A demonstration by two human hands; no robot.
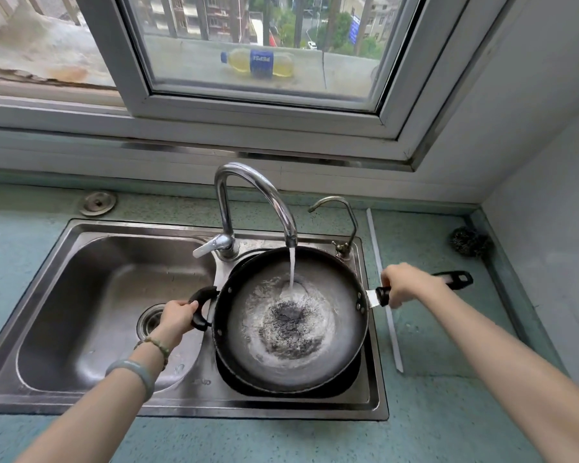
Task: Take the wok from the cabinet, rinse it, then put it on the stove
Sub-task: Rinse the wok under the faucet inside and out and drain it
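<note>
Forearms out over the sink (97, 295), both hands on the wok (331, 355); rinse under way.

Left hand (176, 315), bangle (134, 372) on the wrist, has its fingers curled round the black loop handle (203, 294) at the wok's left rim. Right hand (403, 285) is wrapped round the long handle (457, 279) close to the bowl, with the handle's free end jutting over the table (448, 412). Wok sits over the right basin, directly under the gooseneck faucet (248, 185). The stream (291, 269) lands just off centre and water swirls white round the dark bottom. Cannot tell whether the wok rests on the basin edge or hangs free. Two-handed hold probably balances the water's weight and keeps the bowl under the spout. Judged mid-rinse; stove not in view. Steel scourer (470, 242) lies well apart in the table corner.
</note>
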